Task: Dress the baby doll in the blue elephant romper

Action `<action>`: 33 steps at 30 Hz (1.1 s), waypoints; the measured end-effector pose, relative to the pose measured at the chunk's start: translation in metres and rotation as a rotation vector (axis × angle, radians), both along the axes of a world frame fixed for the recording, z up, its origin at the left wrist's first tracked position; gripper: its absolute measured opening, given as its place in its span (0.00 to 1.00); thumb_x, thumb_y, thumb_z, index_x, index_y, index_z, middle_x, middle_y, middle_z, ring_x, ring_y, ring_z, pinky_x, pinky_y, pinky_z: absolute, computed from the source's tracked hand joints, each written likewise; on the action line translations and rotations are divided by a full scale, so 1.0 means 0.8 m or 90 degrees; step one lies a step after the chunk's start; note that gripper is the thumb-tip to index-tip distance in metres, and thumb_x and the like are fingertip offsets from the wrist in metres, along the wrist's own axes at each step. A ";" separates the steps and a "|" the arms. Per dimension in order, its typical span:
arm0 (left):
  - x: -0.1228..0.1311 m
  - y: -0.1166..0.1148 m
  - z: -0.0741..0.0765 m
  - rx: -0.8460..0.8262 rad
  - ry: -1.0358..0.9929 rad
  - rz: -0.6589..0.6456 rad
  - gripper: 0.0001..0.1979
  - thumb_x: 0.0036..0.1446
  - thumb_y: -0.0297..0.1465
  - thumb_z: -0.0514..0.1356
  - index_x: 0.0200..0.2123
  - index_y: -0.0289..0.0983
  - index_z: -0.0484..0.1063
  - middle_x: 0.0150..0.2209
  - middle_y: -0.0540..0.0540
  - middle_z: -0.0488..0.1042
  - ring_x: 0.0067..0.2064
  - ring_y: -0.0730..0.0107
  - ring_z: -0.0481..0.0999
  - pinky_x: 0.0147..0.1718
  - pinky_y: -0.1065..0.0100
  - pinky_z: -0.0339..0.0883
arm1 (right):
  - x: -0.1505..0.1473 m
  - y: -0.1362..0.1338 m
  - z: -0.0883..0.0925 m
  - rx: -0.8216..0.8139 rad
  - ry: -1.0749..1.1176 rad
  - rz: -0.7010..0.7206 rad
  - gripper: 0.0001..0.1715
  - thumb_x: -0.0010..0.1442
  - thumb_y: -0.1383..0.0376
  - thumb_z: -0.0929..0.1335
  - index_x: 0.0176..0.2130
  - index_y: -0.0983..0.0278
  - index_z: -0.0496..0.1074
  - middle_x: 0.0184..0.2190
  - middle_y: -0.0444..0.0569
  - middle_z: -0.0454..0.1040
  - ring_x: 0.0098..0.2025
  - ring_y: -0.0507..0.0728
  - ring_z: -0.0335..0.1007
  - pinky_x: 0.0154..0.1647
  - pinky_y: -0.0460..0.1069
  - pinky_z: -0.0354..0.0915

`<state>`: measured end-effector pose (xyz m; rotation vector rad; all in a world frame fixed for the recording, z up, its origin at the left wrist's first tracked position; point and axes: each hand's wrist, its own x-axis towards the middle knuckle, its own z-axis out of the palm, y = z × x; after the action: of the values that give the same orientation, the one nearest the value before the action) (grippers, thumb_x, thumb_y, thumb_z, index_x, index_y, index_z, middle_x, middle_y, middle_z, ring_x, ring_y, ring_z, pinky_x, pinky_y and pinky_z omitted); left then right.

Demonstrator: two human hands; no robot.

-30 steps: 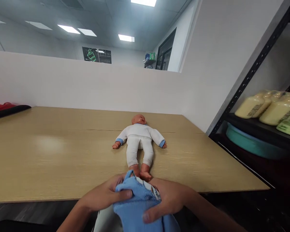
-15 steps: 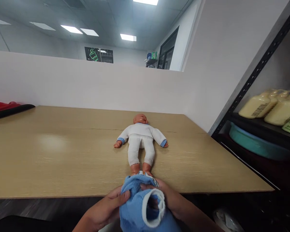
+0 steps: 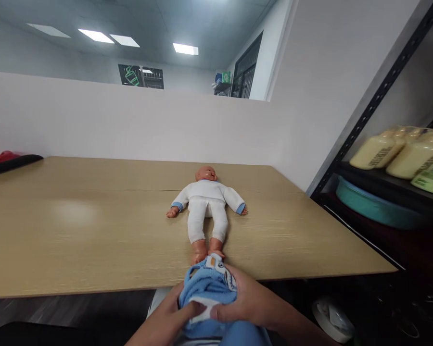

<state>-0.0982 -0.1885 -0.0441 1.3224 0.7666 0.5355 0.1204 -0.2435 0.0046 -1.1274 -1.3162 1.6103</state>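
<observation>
Bunched between both hands is a blue terry garment (image 3: 211, 284) with white trim and a printed patch. My left hand (image 3: 173, 307) grips its left side, thumb pressed on the white band. From the right, my right hand (image 3: 240, 300) holds the other side, its thumb also on the band; most fingers of both hands are hidden behind the cloth. Just beyond, a baby doll (image 3: 206, 206) lies on its back on the wooden table (image 3: 94, 240), feet toward me and arms spread. It wears a white top and trousers with blue cuffs. The garment's far edge overlaps the doll's feet in view.
To the right, a dark metal shelf (image 3: 368, 175) carries several cream bottles (image 3: 375, 150) and a teal basin (image 3: 378, 206). A red item with a black edge (image 3: 3, 158) sits at the far left. Below the table's right side is a clear plastic-wrapped item (image 3: 334, 319).
The garment has been gathered up, and its white-edged opening no longer faces me as a round hole. Both thumbs have come together on the white band. The view has shifted slightly.
</observation>
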 end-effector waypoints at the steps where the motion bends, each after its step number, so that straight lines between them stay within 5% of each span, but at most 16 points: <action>1: 0.003 -0.002 -0.002 0.006 -0.009 0.052 0.28 0.55 0.48 0.69 0.56 0.41 0.79 0.58 0.41 0.80 0.65 0.40 0.72 0.68 0.47 0.60 | -0.002 0.000 -0.001 0.014 -0.019 -0.018 0.42 0.53 0.64 0.79 0.64 0.58 0.70 0.59 0.52 0.78 0.65 0.67 0.71 0.69 0.61 0.61; 4: 0.015 -0.006 -0.010 0.029 -0.029 0.173 0.29 0.52 0.54 0.69 0.49 0.40 0.82 0.53 0.40 0.83 0.62 0.40 0.73 0.65 0.49 0.63 | -0.009 0.002 -0.004 0.072 -0.115 -0.069 0.32 0.61 0.64 0.72 0.64 0.60 0.71 0.56 0.53 0.80 0.64 0.66 0.71 0.68 0.61 0.63; 7: 0.025 -0.004 -0.014 0.053 -0.024 0.245 0.29 0.49 0.57 0.69 0.41 0.39 0.81 0.45 0.41 0.84 0.54 0.44 0.78 0.59 0.53 0.69 | -0.015 0.004 -0.008 0.134 -0.247 -0.149 0.34 0.59 0.67 0.71 0.64 0.59 0.72 0.60 0.53 0.78 0.65 0.65 0.69 0.69 0.59 0.63; 10: 0.025 0.001 -0.010 0.094 -0.003 0.218 0.26 0.54 0.56 0.65 0.38 0.38 0.77 0.31 0.46 0.79 0.37 0.55 0.78 0.43 0.60 0.73 | -0.019 0.006 -0.011 0.146 -0.367 -0.221 0.42 0.55 0.69 0.71 0.67 0.59 0.68 0.64 0.55 0.74 0.66 0.66 0.68 0.69 0.60 0.62; 13: 0.020 0.012 -0.002 0.136 0.062 0.152 0.25 0.60 0.51 0.61 0.49 0.37 0.74 0.31 0.48 0.79 0.29 0.59 0.74 0.33 0.63 0.69 | -0.025 0.012 -0.013 0.188 -0.462 -0.238 0.41 0.56 0.69 0.70 0.67 0.61 0.65 0.62 0.57 0.75 0.64 0.67 0.71 0.66 0.60 0.65; 18: 0.021 0.035 -0.005 0.372 0.282 0.169 0.16 0.65 0.43 0.55 0.48 0.40 0.71 0.32 0.43 0.82 0.39 0.44 0.80 0.47 0.52 0.62 | -0.040 0.034 -0.019 0.226 -0.632 -0.244 0.28 0.62 0.68 0.66 0.61 0.63 0.68 0.64 0.61 0.71 0.63 0.71 0.70 0.61 0.61 0.66; 23: 0.035 0.054 -0.011 0.529 0.459 0.179 0.14 0.68 0.35 0.49 0.44 0.39 0.73 0.39 0.37 0.82 0.47 0.41 0.79 0.57 0.45 0.54 | -0.044 0.057 -0.027 0.196 -0.724 -0.209 0.23 0.66 0.69 0.64 0.60 0.69 0.68 0.59 0.68 0.74 0.58 0.73 0.74 0.55 0.61 0.67; 26: 0.034 0.065 -0.010 0.495 0.416 0.142 0.14 0.67 0.35 0.48 0.45 0.41 0.73 0.46 0.37 0.81 0.53 0.44 0.76 0.57 0.46 0.56 | -0.037 0.064 -0.034 0.211 -0.721 -0.190 0.18 0.65 0.71 0.64 0.54 0.68 0.70 0.53 0.65 0.77 0.56 0.72 0.75 0.53 0.60 0.68; 33: 0.012 0.078 -0.005 0.348 0.171 0.124 0.13 0.66 0.41 0.53 0.41 0.42 0.74 0.46 0.40 0.81 0.55 0.46 0.74 0.61 0.51 0.59 | -0.025 0.075 -0.052 0.245 -0.626 -0.238 0.23 0.62 0.73 0.66 0.57 0.67 0.68 0.54 0.65 0.77 0.59 0.70 0.73 0.56 0.58 0.67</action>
<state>-0.0889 -0.1260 -0.0480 1.8621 1.0205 0.7684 0.1000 -0.1837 -0.0367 -1.8561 -1.7482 0.4491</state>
